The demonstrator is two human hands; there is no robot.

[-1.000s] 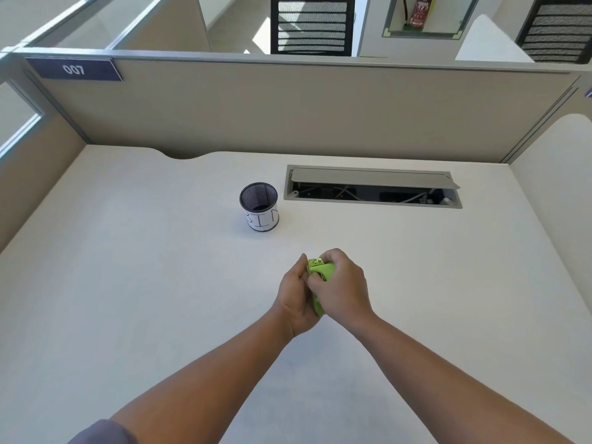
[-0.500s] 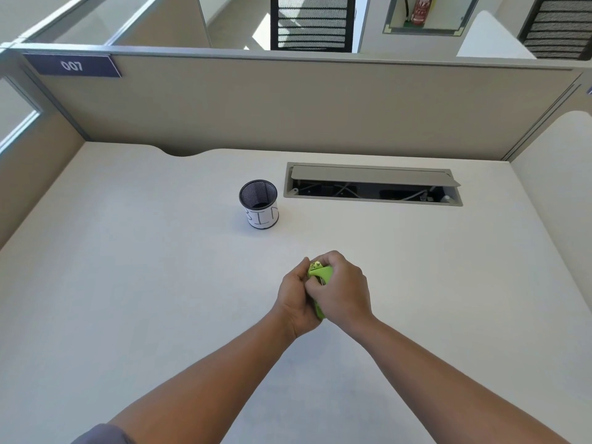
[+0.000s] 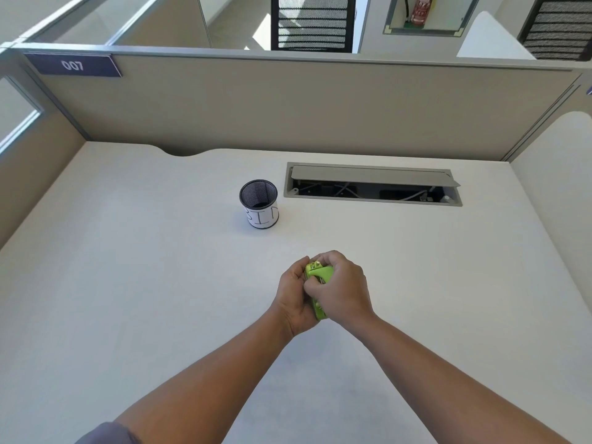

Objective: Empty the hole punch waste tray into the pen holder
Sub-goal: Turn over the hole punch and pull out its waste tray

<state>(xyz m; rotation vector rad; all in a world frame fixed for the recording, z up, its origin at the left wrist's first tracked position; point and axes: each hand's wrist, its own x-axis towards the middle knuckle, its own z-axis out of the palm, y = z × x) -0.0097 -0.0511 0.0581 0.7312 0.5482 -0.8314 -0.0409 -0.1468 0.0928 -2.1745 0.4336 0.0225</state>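
Both hands meet above the desk [image 3: 128, 283], on the near side of the pen holder [image 3: 259, 205] and slightly to its right; the left hand [image 3: 296, 298] wraps its fingers around the left side of the hole punch [image 3: 317, 275]; the right hand [image 3: 342, 291] closes over the right side and top of the same hole punch, knuckles up. Each hand is clamped on the hole punch, and the two hands touch one another around it. The hole punch is bright green; only its far end and a strip of its near edge show between the hands; the waste tray cannot be made out separately.

The pen holder stands upright on the desk, well apart from the hands; it is a black mesh cup with a white paper band around its lower half, bearing hand-drawn letters; its mouth is open and faces up.

Just beside the pen holder, to its right, a cable slot [image 3: 373, 187] is set into the desk; its grey flap is raised, and cables show inside. Beyond the pen holder rises a beige partition [image 3: 288, 104]; a dark plate [image 3: 73, 65] marked 007 sits at its upper left corner.
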